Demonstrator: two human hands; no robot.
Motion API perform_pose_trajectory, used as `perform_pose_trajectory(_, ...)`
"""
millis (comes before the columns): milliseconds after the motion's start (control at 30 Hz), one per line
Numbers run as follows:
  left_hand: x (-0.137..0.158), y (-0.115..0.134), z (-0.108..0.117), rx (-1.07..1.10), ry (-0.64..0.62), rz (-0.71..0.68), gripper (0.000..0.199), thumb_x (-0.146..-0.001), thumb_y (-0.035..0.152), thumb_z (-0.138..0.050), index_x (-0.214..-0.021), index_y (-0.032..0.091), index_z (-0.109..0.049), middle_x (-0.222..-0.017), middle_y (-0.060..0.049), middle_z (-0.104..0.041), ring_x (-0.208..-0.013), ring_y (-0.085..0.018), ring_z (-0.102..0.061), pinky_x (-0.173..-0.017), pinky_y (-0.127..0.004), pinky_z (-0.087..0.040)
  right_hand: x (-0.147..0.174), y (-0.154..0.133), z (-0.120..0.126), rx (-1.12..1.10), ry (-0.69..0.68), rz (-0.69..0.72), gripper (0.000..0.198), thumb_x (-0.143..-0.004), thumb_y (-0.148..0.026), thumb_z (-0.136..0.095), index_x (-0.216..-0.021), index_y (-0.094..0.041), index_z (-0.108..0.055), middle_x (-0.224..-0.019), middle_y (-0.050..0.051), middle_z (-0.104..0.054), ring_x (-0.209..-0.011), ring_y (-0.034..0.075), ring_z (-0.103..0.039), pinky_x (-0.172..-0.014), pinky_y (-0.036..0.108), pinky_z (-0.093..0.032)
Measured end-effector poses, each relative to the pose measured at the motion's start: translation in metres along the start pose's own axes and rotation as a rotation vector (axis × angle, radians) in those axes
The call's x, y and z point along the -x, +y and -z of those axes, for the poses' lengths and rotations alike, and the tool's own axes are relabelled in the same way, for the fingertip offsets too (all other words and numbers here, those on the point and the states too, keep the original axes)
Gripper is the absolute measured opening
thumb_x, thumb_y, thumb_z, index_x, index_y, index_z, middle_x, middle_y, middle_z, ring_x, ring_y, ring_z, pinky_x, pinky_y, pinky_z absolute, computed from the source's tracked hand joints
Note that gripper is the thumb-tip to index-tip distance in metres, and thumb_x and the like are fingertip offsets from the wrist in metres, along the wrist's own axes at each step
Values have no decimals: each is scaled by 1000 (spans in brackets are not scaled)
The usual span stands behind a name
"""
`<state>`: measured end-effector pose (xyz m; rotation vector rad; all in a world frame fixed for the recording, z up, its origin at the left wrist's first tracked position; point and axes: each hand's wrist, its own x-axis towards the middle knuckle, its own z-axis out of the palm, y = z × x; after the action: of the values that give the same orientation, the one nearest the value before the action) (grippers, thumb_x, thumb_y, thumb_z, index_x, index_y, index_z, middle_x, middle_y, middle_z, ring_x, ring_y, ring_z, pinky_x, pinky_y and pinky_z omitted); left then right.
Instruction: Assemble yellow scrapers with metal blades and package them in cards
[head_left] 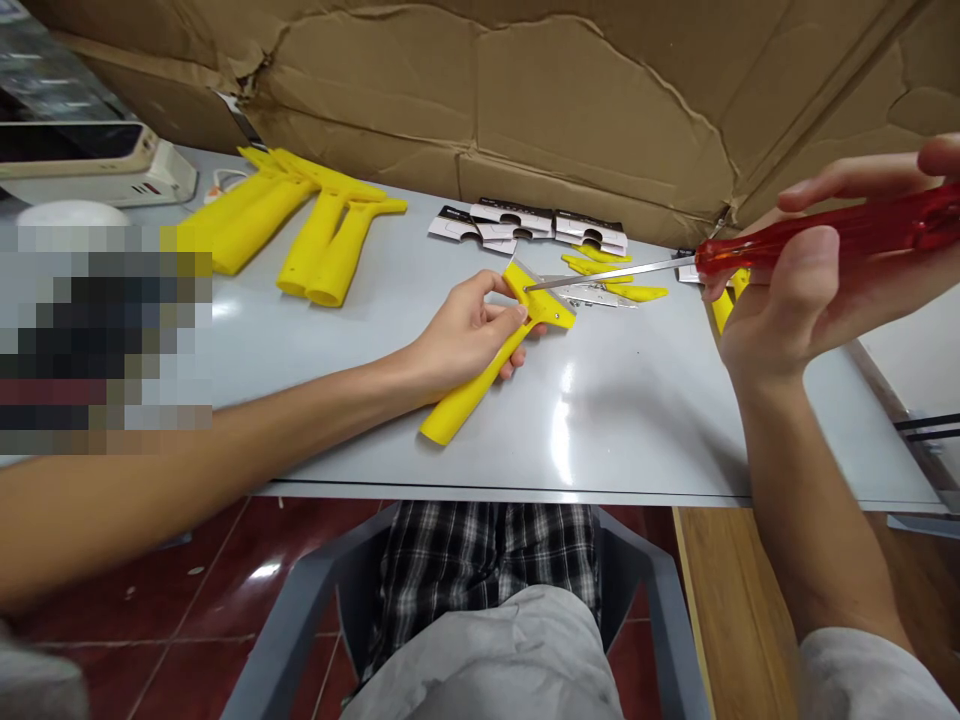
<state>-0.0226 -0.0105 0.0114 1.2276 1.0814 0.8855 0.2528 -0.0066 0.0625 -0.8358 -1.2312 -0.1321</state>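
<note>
My left hand (pixel 480 335) grips a yellow plastic scraper (pixel 469 400) near its head, the hollow handle slanting down toward the table's front edge. A thin metal blade (pixel 525 268) shows along the scraper's head, and a screw (pixel 557 316) sits at one end of it. In my right hand (pixel 795 290) is a screwdriver with a clear red handle (pixel 817 235). Its long shaft (pixel 622 273) reaches leftward, and the tip meets the other end of the scraper head. Just behind lie loose yellow pieces (pixel 646 292) and metal blades (pixel 596 293).
Several yellow scraper bodies (pixel 330 240) lie at the back left. Black-and-white blade packets (pixel 517 220) rest along the cardboard (pixel 555 110) behind the table (pixel 637 430). A phone (pixel 75 148) lies on a white box at far left. Another yellow piece (pixel 721 312) is partly behind my right hand.
</note>
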Motion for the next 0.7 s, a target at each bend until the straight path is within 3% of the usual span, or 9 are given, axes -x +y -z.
perform_pose_trajectory(100,0,0,0,0,1,2,16,-107,20,-64,-110,25,-49,-100,-9,-84,-50,-14,-63,-43,-26,-50,1,2,-2,59,-43,272,66,-94,16,-34,-125,-31,-67,-123,-14,-66,-98,-2,-76,-115,22,-59)
perform_pose_trajectory(200,0,-1,0,0,6,3,19,-105,21,-67,-110,25,-49,-100,-9,-83,-50,-14,-64,-44,-27,-51,1,3,-1,90,-73,285,64,-97,12,-42,-131,-35,-69,-127,-13,-65,-109,3,-77,-116,24,-59)
perform_pose_trajectory(333,0,-1,0,1,1,1,19,-105,20,-67,-109,25,-49,-94,-6,-82,-49,-13,-63,-43,-25,-50,-2,4,-1,130,-46,336,46,-104,-1,-56,-129,-35,-73,-126,-10,-63,-132,13,-68,-114,24,-60)
perform_pose_trajectory(433,0,0,1,-9,3,-4,18,-106,19,-66,-109,25,-49,-88,-5,-80,-49,-14,-64,-44,-25,-52,-3,5,-2,120,-66,397,37,-98,-12,-79,-128,-33,-73,-121,-9,-62,-129,14,-67,-112,21,-59)
perform_pose_trajectory(533,-1,-1,1,-6,5,-5,18,-106,19,-67,-109,25,-50,-88,-4,-80,-49,-14,-65,-44,-25,-52,-1,3,-3,126,-67,388,37,-107,-7,-59,-130,-34,-70,-123,-11,-62,-123,9,-71,-117,23,-56)
perform_pose_trajectory(600,-1,-1,1,-9,3,-9,16,-107,18,-65,-109,25,-50,-90,-5,-81,-49,-14,-65,-44,-25,-53,-1,2,-3,92,-73,378,50,-108,3,-43,-130,-34,-68,-124,-13,-63,-108,1,-75,-113,21,-57)
perform_pose_trajectory(700,-1,-1,1,-5,2,-11,16,-108,17,-64,-109,24,-49,-92,-6,-82,-50,-13,-64,-44,-25,-53,-3,5,-3,44,-138,368,54,-95,9,-64,-128,-33,-67,-117,-15,-65,-95,-3,-75,-103,14,-58)
